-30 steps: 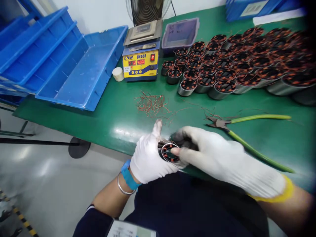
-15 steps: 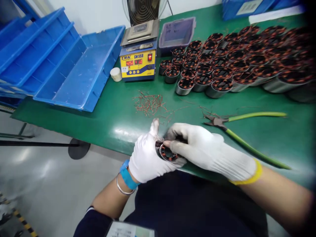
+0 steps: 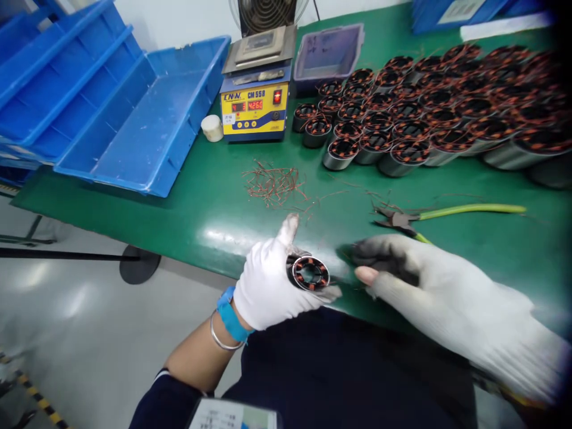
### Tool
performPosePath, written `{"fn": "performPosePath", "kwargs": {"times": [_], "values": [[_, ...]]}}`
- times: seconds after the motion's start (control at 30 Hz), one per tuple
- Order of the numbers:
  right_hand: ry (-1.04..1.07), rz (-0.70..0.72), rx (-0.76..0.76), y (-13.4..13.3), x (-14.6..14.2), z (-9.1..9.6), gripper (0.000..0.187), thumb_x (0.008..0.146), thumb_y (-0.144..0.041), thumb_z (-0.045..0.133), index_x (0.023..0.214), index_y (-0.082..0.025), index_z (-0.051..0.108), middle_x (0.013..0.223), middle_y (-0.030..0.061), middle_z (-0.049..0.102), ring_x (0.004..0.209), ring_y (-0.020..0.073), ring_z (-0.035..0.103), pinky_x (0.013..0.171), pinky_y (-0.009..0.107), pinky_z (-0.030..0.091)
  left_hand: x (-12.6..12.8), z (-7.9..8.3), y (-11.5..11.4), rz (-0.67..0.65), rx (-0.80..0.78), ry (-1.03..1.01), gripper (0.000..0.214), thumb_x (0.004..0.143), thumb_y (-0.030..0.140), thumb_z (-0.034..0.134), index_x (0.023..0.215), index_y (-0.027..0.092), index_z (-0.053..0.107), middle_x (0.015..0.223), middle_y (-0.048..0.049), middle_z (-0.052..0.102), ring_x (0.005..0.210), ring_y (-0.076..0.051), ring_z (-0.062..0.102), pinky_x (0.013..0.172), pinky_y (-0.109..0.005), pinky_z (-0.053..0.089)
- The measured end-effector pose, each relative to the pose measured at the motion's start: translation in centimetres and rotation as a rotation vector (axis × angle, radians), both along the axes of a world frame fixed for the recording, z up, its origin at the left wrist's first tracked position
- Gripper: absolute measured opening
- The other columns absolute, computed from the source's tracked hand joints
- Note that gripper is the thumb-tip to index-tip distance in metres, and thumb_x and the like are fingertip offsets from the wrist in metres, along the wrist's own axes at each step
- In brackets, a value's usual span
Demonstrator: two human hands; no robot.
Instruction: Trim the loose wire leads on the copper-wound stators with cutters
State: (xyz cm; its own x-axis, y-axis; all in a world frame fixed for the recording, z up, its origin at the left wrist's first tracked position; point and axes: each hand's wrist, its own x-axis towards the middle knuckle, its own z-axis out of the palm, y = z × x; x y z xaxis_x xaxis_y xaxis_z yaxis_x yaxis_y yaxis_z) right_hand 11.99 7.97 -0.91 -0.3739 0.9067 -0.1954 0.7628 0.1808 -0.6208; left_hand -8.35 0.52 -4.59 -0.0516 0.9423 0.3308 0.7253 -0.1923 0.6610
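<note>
My left hand (image 3: pixel 268 286), in a white glove, is closed around a small metal stator (image 3: pixel 309 273) with copper windings, held at the near edge of the green table (image 3: pixel 201 202). Its index finger points up. My right hand (image 3: pixel 438 298), also gloved with dirty fingertips, sits just right of the stator and apart from it, fingers pinched together; what they hold, if anything, I cannot make out. Green-handled cutting pliers (image 3: pixel 402 220) lie on the table just beyond my right hand.
Many wound stators (image 3: pixel 402 119) stand in rows at the back right. A yellow and blue solder pot (image 3: pixel 255 101) stands behind a heap of cut copper wire bits (image 3: pixel 273 182). Blue trays (image 3: pixel 134 119) are stacked at left. A purple box (image 3: pixel 328 53) sits by the pot.
My right hand has pulled away to the right from the stator, which it touched before. My left hand still holds the stator in the same place.
</note>
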Motion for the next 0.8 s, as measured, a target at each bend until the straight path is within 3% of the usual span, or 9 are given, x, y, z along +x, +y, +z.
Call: {"fn": "performPosePath", "kwargs": {"times": [0.07, 0.17, 0.27, 0.33, 0.47, 0.5, 0.6, 0.7, 0.8], "values": [[0.039, 0.091, -0.077, 0.0, -0.5, 0.4, 0.034, 0.076, -0.050, 0.061, 0.097, -0.026, 0.073, 0.077, 0.0041, 0.075, 0.061, 0.0238, 0.068, 0.047, 0.030, 0.047, -0.1, 0.1, 0.0, -0.015, -0.014, 0.017, 0.111, 0.076, 0.063, 0.075, 0.159, 0.016, 0.019, 0.090, -0.0058, 0.075, 0.084, -0.029, 0.075, 0.082, -0.046, 0.061], [0.055, 0.237, -0.171, 0.1, -1.2, 0.8, 0.030, 0.081, -0.047, 0.049, 0.078, -0.025, 0.070, 0.066, 0.0022, 0.069, 0.055, 0.0197, 0.063, 0.048, 0.029, 0.045, -0.3, 0.1, 0.0, -0.031, -0.022, 0.034, 0.111, 0.076, 0.062, 0.077, 0.158, 0.016, 0.018, 0.094, -0.0065, 0.075, 0.084, -0.028, 0.075, 0.082, -0.044, 0.060], [0.081, 0.231, -0.181, 0.2, -1.3, 0.7, 0.034, 0.085, -0.046, 0.044, 0.071, -0.023, 0.066, 0.061, 0.0025, 0.065, 0.054, 0.0189, 0.061, 0.048, 0.028, 0.045, -0.4, 0.0, 0.0, -0.039, 0.011, 0.052, 0.112, 0.075, 0.061, 0.078, 0.158, 0.016, 0.019, 0.091, -0.0059, 0.075, 0.083, -0.027, 0.075, 0.082, -0.044, 0.060], [0.114, 0.191, -0.168, 0.3, -1.3, 0.4, 0.034, 0.086, -0.048, 0.047, 0.079, -0.022, 0.068, 0.067, 0.0038, 0.069, 0.058, 0.0202, 0.064, 0.049, 0.029, 0.046, -0.5, 0.0, -0.1, -0.047, 0.019, 0.050, 0.111, 0.076, 0.061, 0.077, 0.158, 0.015, 0.019, 0.089, -0.0053, 0.075, 0.082, -0.027, 0.074, 0.082, -0.044, 0.060], [0.172, 0.134, -0.125, 0.1, -1.9, 0.4, 0.046, 0.078, -0.046, 0.062, 0.115, -0.020, 0.069, 0.098, 0.0083, 0.076, 0.079, 0.0241, 0.071, 0.064, 0.031, 0.055, -0.4, 0.2, -0.1, -0.071, 0.001, 0.003, 0.105, 0.080, 0.058, 0.075, 0.158, 0.017, 0.018, 0.093, -0.0062, 0.076, 0.083, -0.027, 0.075, 0.082, -0.044, 0.061], [0.169, 0.136, -0.119, 0.0, -2.0, 0.5, 0.045, 0.077, -0.044, 0.062, 0.115, -0.020, 0.069, 0.097, 0.0076, 0.076, 0.078, 0.0234, 0.071, 0.064, 0.031, 0.055, -0.4, 0.3, -0.1, -0.064, -0.010, 0.001, 0.105, 0.080, 0.058, 0.074, 0.158, 0.017, 0.018, 0.093, -0.0062, 0.076, 0.083, -0.026, 0.075, 0.081, -0.043, 0.061], [0.089, 0.261, -0.109, 0.1, -1.2, 0.2, 0.025, 0.083, -0.038, 0.051, 0.088, -0.024, 0.072, 0.080, 0.0034, 0.074, 0.067, 0.0199, 0.067, 0.057, 0.029, 0.050, -0.5, 0.2, 0.0, -0.029, -0.024, 0.030, 0.107, 0.076, 0.061, 0.076, 0.157, 0.016, 0.022, 0.093, -0.0071, 0.075, 0.083, -0.027, 0.074, 0.081, -0.043, 0.060], [-0.107, 0.329, 0.048, 0.2, 0.8, -0.4, 0.025, 0.083, -0.036, 0.049, 0.072, -0.026, 0.069, 0.069, 0.0024, 0.070, 0.057, 0.0207, 0.064, 0.049, 0.030, 0.040, -0.6, -0.1, 0.0, -0.047, -0.020, 0.048, 0.114, 0.071, 0.065, 0.078, 0.157, 0.016, 0.022, 0.092, -0.0067, 0.075, 0.084, -0.028, 0.074, 0.082, -0.044, 0.059], [-0.245, 0.155, 0.290, 0.0, 2.1, -0.2, 0.030, 0.089, -0.046, 0.048, 0.088, -0.029, 0.073, 0.088, 0.0055, 0.076, 0.065, 0.0250, 0.068, 0.051, 0.034, 0.042, -0.7, -0.3, 0.0, -0.057, -0.011, 0.032, 0.113, 0.072, 0.066, 0.078, 0.157, 0.017, 0.022, 0.091, -0.0053, 0.075, 0.082, -0.028, 0.074, 0.081, -0.046, 0.059]]}}
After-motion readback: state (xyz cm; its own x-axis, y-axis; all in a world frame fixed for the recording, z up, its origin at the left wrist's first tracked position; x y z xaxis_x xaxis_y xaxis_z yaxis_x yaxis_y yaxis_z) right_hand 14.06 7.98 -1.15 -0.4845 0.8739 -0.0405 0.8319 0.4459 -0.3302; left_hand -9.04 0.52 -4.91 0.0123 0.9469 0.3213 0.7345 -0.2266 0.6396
